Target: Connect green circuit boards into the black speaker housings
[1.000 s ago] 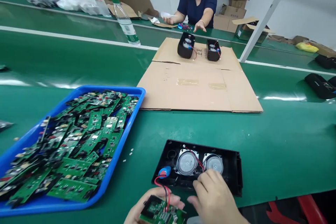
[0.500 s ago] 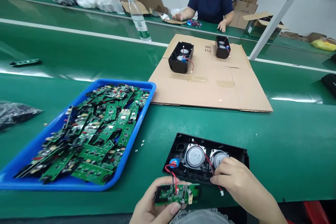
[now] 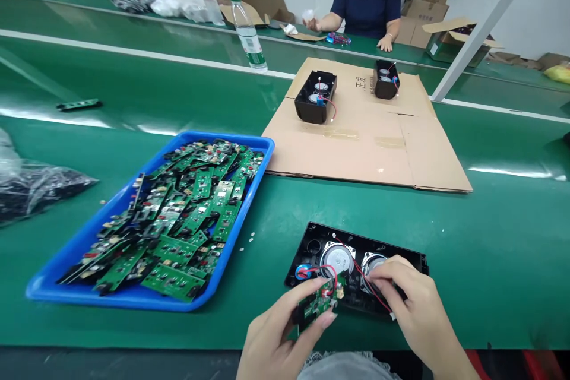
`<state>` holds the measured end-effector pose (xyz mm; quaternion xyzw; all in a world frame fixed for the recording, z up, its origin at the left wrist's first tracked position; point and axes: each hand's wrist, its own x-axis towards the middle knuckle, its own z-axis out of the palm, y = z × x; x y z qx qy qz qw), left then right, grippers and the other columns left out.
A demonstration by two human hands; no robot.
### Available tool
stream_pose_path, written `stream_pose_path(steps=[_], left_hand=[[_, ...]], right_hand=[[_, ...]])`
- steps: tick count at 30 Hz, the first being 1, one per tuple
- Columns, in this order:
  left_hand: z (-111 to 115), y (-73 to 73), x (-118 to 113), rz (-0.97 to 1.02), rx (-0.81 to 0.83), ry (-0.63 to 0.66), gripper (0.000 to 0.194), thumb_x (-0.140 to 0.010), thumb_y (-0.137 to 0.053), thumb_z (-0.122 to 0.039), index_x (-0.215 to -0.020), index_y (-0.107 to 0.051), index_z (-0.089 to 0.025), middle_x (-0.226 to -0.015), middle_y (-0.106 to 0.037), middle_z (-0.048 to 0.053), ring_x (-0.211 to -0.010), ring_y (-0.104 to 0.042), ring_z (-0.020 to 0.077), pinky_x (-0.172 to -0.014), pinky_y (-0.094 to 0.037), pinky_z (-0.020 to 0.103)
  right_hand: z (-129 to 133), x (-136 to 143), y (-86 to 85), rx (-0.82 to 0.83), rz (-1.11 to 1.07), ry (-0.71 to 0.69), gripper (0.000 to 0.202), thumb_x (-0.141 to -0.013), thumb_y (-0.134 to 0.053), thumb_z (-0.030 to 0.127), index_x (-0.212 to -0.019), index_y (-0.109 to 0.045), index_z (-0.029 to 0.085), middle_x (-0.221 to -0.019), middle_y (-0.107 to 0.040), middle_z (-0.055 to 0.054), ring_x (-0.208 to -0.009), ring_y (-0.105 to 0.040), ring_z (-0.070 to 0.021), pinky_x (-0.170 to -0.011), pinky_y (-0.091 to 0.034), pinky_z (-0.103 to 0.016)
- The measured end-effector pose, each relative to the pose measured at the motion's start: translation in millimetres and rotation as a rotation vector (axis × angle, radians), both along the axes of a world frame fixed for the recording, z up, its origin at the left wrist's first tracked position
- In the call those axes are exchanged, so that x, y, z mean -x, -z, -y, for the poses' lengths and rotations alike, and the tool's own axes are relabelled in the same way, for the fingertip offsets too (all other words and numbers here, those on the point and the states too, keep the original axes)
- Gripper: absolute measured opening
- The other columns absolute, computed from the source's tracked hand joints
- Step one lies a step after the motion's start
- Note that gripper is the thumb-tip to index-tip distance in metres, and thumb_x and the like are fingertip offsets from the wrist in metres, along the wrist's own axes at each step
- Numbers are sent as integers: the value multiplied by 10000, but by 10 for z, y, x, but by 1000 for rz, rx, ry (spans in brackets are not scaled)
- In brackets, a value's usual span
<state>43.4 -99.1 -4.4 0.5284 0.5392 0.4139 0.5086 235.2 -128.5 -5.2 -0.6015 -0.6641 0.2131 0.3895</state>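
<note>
My left hand (image 3: pixel 289 326) grips a green circuit board (image 3: pixel 318 304) by its edges, tilted over the near left side of a black speaker housing (image 3: pixel 403 247). Red wire runs from the board to a blue round part (image 3: pixel 303 272) in the housing. Two round speakers sit inside, the left one (image 3: pixel 337 259) in full view and the right one (image 3: pixel 373 267) partly behind my right hand (image 3: pixel 407 294). Thumb and forefinger of that hand are pinched at the thin red wire (image 3: pixel 376 292), whose white plug (image 3: pixel 392 316) hangs at the housing's near edge.
A blue tray (image 3: pixel 222 258) heaped with circuit boards stands at the left. Beyond, a cardboard sheet (image 3: pixel 356 157) bears two more black housings (image 3: pixel 316 98). Also in view are a plastic bottle (image 3: pixel 249 38), a plastic bag (image 3: pixel 44 187) and a person (image 3: pixel 367 3) seated opposite.
My left hand has raised and tilted the board towards the housing. My right fingers have shifted to the wire and pinch there. The person opposite has lifted one hand with something white.
</note>
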Motion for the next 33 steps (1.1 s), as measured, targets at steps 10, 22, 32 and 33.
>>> stream_pose_path(steps=[10, 22, 32, 33], left_hand=[[-67, -10, -27, 11, 55, 8, 200, -689, -750, -284, -887, -730, -279, -804, -779, 4, -678, -715, 242, -584, -558, 232], [-115, 7, -6, -95, -47, 95, 191, -720, -716, -244, -905, -734, -285, -859, -781, 8, -744, -721, 251, -681, -530, 243], [-185, -17, -17, -129, -93, 244, 255, -739, -678, -197, -980, -720, -269, -903, -778, 27, -780, -723, 251, -744, -536, 253], [-186, -17, -18, -144, -93, 272, 262, -733, -684, -193, -982, -723, -263, -894, -779, 32, -773, -724, 250, -740, -535, 249]], right_hand=[[69, -240, -26, -49, 419, -288, 282, -939, -431, 87, -841, -662, 217, -728, -606, -14, -651, -519, -135, -520, -413, -240], [-32, 272, 109, -155, 158, -25, 311, -984, -378, 191, -756, -587, 166, -619, -548, -2, -567, -494, -127, -515, -402, -247], [-46, 290, 159, -204, 210, -36, 244, -964, -418, 132, -800, -597, 159, -683, -563, -10, -621, -452, -134, -594, -347, -286], [-46, 292, 159, -215, 225, -40, 245, -959, -417, 116, -796, -596, 153, -678, -562, -11, -616, -441, -134, -591, -338, -288]])
